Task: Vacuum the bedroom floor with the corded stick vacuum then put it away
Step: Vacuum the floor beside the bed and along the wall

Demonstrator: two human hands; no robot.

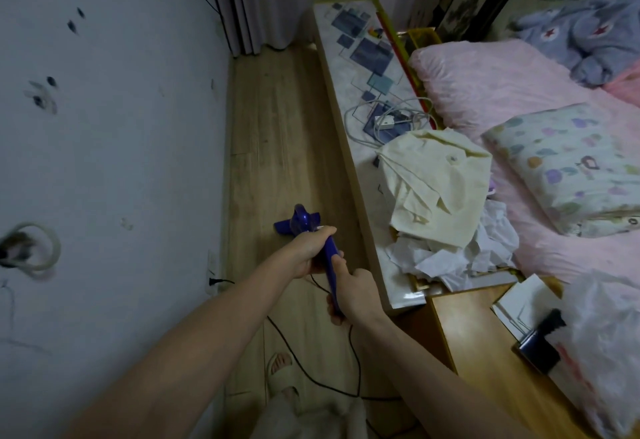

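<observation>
Both hands, left hand (311, 251) above right hand (349, 295), wrapped tight round the purple plastic stick vacuum (313, 236) on the narrow wooden floor (277, 127) by the wall, thin black cord (311, 374) near one foot, maybe a trip or snag.

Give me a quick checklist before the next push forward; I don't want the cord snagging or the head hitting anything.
1. Left hand grips the vacuum: ok.
2. Right hand grips it lower down: ok.
3. Floor strip ahead free of objects: ok.
4. Black cord trails behind, close to the slippered foot: not ok.
5. Plug seated in the wall socket: cannot tell.
6. Cloth pile on the ledge stays off the floor: ok.
</observation>
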